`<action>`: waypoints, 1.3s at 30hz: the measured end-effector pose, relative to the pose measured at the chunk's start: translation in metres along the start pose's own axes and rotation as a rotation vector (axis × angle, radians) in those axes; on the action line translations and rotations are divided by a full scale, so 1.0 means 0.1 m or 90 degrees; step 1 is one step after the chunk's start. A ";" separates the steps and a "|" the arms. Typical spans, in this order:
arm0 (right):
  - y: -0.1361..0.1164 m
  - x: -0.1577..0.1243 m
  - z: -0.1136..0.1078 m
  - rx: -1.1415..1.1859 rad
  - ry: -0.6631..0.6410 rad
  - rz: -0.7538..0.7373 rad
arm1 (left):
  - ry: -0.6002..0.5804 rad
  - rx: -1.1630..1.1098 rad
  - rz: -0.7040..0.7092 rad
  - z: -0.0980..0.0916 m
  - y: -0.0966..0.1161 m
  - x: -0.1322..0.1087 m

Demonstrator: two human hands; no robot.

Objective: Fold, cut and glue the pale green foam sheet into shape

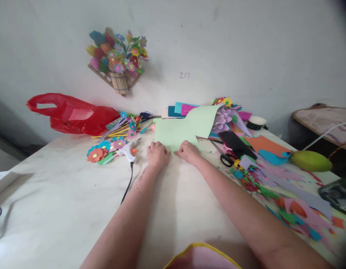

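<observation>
A pale green craft sheet [175, 130] lies in front of me, its right part curling up off the table with a notch cut in the near right edge. At its near edge, my left hand [158, 154] has curled fingers and holds the left portion of that edge. Close beside it, my right hand [188, 151] is closed in a pinch on the same edge. The fingertips of both hands are partly hidden. A white hot glue gun [127, 151] rests left of my left hand. Scissors with black handles [226, 160] lie to the right of my right hand.
Foam flowers [97, 154] lie left, before a red plastic bag [72, 116]. A phone [236, 145], colourful scraps [296, 205], an orange sheet [266, 145] and a green mango-like fruit [311, 160] crowd the right. Purple flower [221, 120] stands behind the sheet. A flower decoration [119, 56] hangs on the wall.
</observation>
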State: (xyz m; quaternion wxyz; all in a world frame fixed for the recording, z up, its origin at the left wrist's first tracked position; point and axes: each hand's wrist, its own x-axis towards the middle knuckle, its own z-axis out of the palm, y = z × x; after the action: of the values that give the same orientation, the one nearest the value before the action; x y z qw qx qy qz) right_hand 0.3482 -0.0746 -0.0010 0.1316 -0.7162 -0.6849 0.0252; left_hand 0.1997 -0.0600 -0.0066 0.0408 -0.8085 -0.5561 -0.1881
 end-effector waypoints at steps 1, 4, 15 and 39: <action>0.00 0.00 0.00 -0.002 -0.001 -0.005 | 0.003 0.001 -0.004 -0.01 0.00 0.00; 0.00 0.00 0.00 -0.005 0.003 -0.015 | 0.012 -0.001 -0.005 -0.02 -0.01 0.00; -0.01 0.03 0.04 -0.030 -0.006 0.007 | 0.014 0.023 -0.046 -0.03 -0.01 0.00; -0.05 -0.01 -0.07 -0.025 -0.028 0.004 | -0.046 0.100 0.010 -0.21 -0.26 0.02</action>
State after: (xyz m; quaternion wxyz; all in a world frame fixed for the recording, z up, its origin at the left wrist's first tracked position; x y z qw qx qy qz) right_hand 0.3446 -0.0769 0.0069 0.1023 -0.7202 -0.6856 0.0280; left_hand 0.1708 -0.0539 0.0093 0.0857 -0.8134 -0.5639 -0.1143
